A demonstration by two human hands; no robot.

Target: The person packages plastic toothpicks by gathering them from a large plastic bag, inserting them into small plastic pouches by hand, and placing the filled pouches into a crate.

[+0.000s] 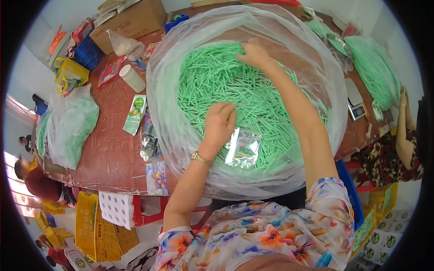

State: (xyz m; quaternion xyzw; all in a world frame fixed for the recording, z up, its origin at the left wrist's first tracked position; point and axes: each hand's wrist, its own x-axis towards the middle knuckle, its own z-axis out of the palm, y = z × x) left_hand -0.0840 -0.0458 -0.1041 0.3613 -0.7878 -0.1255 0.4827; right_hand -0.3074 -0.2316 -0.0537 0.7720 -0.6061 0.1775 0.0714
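Note:
A large pile of thin green sticks [212, 67] lies inside a wide, clear plastic bag [165, 113] whose edge is rolled down into a ring. My left hand [220, 123], with a gold watch on its wrist, is curled over the near part of the pile; anything under its fingers is hidden. At the far side of the pile, my right hand [254, 53] reaches down with its fingers apart, touching the sticks. A shiny silver packet [243, 148] with a clear window rests on the sticks just below my left hand.
On the red table [110, 149] are a green-and-white packet [135, 113], a white jar [132, 78] and a bag of green goods [74, 126]. A small scale [357, 110] and green bundles [373, 70] stand right. A person's arm [404, 122] is there. Yellow crates [92, 226] stand below left.

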